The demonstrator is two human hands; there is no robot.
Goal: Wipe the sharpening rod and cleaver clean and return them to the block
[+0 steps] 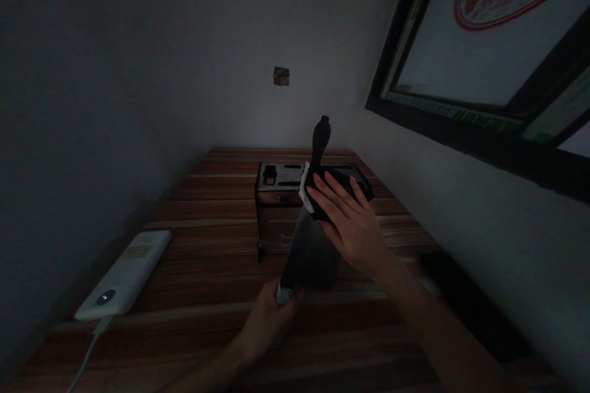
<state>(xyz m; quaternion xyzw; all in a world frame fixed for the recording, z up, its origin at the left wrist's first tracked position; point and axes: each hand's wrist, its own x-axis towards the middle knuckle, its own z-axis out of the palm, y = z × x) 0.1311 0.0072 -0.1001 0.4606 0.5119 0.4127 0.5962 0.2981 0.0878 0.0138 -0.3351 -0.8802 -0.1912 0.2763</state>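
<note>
- Knife (pixel 313 252): broad-bladed, held at a tilt above the middle of the table, handle end near me, blade reaching far and slightly right.
- Left hand (pixel 273 314): my fingers are closed around the knife's handle.
- Right hand (pixel 354 228): my fingers are straight and slightly spread, laid over a cloth against the blade's far part; one bears a ring.
- Cloth (pixel 305 195): dark, with a white edge showing left of my fingertips.
- Rack (pixel 295 175): slotted top, standing just beyond the knife and partly hidden by my right hand.
- Black handle (pixel 321 135): upright at the rack; its lower end is hidden.
- Table (pixel 212 282): striped brown wood, beneath all of this.
- Power bank (pixel 126 273): white, lying at left, a cable (pixel 87 353) at its near end.
- Wall (pixel 207 61): far side, with a small box (pixel 281 76) set in it.
- Window (pixel 474 67): right side, dark-framed, red print on the pane.
</note>
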